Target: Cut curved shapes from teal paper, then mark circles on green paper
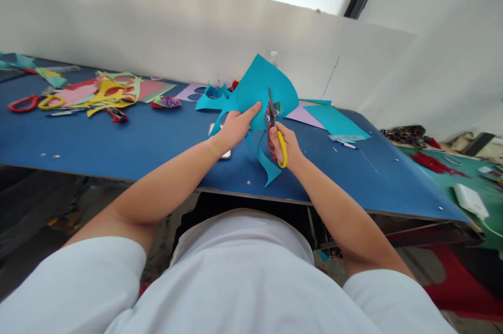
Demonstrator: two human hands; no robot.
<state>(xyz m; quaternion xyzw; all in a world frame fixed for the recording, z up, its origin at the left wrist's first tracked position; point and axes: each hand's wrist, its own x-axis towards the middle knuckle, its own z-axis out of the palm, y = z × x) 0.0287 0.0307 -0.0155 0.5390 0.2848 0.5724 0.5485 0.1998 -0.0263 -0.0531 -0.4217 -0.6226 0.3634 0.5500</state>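
- Turquoise paper (pixel 251 79), partly cut, raised at twelve o'clock above the blue bench (pixel 157 150).
- Left hand (pixel 238 127): pinching the paper's seven-o'clock edge.
- Right hand (pixel 290 144): gripping yellow-handled scissors (pixel 272 116) at its five o'clock.

You have one turquoise paper sheet (pixel 251 79), raised and tilted, gripped in your left hand (pixel 234 129) with the thumb on its face. Its top comes to a pointed corner; the right edge is rounded. A narrow curved strip (pixel 266 162) hangs below, tapering to a point. Your scissors (pixel 272 114), yellow-handled with dark metal blades, stand tip upward in your right hand (pixel 288 141), a blade against the sheet's near face.
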